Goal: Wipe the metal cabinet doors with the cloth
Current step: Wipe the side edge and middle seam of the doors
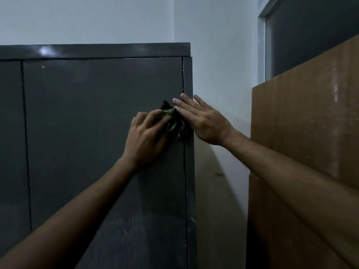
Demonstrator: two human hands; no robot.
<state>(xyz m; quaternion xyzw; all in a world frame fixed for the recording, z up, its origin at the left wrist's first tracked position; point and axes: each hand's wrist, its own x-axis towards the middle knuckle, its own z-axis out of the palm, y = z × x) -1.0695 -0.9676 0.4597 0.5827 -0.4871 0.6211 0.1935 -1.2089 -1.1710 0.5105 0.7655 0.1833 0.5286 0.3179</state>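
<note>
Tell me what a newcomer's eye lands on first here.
Two hands meeting at centre frame on a dark bunched cloth, pressed against the right-hand grey metal cabinet door near its right edge. The left hand grips the cloth with curled fingers; the right hand lies flat, fingers straight, beside it. A tall brown cardboard sheet fills the right side.

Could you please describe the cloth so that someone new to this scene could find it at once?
Find the tall grey metal cabinet and follow its right-hand door to the right edge. There the left hand and right hand meet on the cloth, a small bunched dark rag with green streaks.
</note>
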